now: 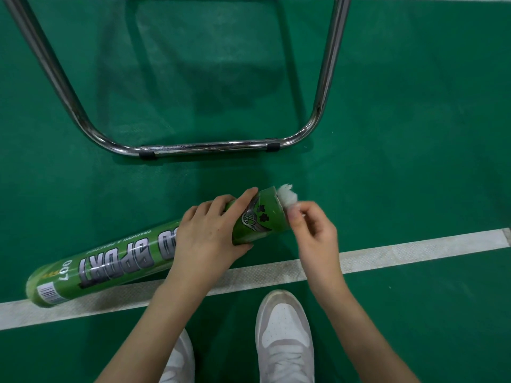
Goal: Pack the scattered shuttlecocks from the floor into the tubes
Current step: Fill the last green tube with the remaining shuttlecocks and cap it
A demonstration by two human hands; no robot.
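The shuttlecock tube was a long green cardboard cylinder printed with large silver block lettering, a barcode label near its closed left end and a silver winged emblem near its open right end. It lay slanted across the floor, its closed end resting on the white court line and its open end raised toward the upper right. The left hand was wrapped around the tube's upper part, fingers curled over the top and thumb underneath. At the open mouth, a white feathered shuttlecock stuck out partway, its skirt pointing outward. The right hand pinched the shuttlecock's feathers between thumb and fingertips, though blur there made the exact contact hard to read.

The floor was a textured green sports mat crossed by the scuffed white line. Beyond the tube stood the chrome tubular frame of a chair, its bent base bar lying flat on the mat with two black clips. Two white sneakers showed at the bottom edge, just below the line.
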